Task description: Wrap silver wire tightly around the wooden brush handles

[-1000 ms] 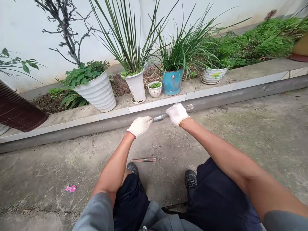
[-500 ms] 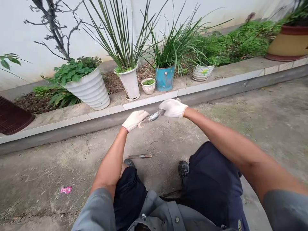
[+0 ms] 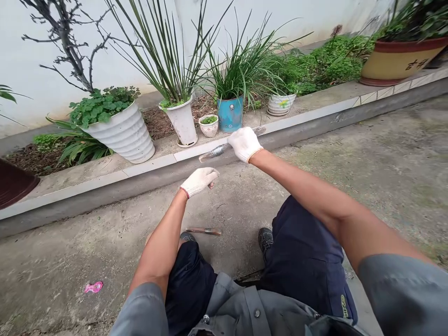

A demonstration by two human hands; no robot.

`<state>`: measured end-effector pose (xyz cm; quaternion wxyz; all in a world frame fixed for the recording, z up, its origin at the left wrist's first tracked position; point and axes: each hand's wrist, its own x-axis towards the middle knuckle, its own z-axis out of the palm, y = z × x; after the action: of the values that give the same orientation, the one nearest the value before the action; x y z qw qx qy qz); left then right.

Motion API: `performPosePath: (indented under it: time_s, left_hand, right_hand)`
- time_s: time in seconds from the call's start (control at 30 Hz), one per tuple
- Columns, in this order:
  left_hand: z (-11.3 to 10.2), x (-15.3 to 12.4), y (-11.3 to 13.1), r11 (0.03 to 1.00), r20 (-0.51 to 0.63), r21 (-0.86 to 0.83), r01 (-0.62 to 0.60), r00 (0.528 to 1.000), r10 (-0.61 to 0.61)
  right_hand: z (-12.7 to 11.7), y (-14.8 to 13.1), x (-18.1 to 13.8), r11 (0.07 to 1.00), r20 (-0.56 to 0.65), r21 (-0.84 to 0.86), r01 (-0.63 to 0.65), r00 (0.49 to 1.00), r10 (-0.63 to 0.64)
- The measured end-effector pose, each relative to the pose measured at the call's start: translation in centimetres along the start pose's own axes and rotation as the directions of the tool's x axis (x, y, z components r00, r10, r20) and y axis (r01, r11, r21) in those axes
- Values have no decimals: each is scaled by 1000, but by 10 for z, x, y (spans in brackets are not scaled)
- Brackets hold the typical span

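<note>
My right hand [image 3: 244, 143], in a white glove, is closed around a thin flat stick [image 3: 214, 152] with grey wire wound round its middle. The stick juts out to the left of the fist, raised above the concrete. Lower down and apart from the stick, my left hand [image 3: 200, 180], also gloved, has its fingers curled in; what they pinch, if anything, is too small to see. A second wire-wrapped stick [image 3: 203, 230] lies flat on the ground by my left shoe.
A raised kerb [image 3: 147, 175] runs across ahead, carrying a ribbed white pot [image 3: 123, 137], a tall white pot [image 3: 183, 122], a small bowl pot [image 3: 209, 127] and a blue pot [image 3: 230, 114]. A pink scrap [image 3: 93, 286] lies on the concrete at lower left.
My left hand has let go of the stick and dropped below it. My right hand has lifted the stick up and slightly left. The view has swung right.
</note>
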<state>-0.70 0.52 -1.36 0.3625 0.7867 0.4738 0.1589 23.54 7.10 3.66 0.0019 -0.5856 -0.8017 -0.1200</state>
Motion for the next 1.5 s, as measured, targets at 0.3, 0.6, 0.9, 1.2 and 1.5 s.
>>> performPosePath:
  time_s: [0.3, 0.6, 0.9, 1.2, 1.5]
  left_hand:
    - [-18, 9, -19, 965, -75, 259, 37, 997, -18]
    - [8, 13, -6, 998, 51, -24, 57, 997, -56]
    - [10, 6, -4, 977, 63, 209, 44, 996, -58]
    - [-6, 5, -7, 984, -79, 180, 7, 997, 8]
    - [17, 1, 4, 987, 72, 159, 24, 997, -36]
  right_hand:
    - [58, -4, -24, 910, 212, 81, 407, 885, -415]
    - [63, 16, -22, 910, 259, 409, -61, 964, -52]
    - [69, 26, -29, 993, 297, 84, -87, 953, 59]
    - [53, 23, -51, 873, 386, 426, 236, 826, -411]
    - [50, 34, -35, 934, 251, 289, -211, 958, 139]
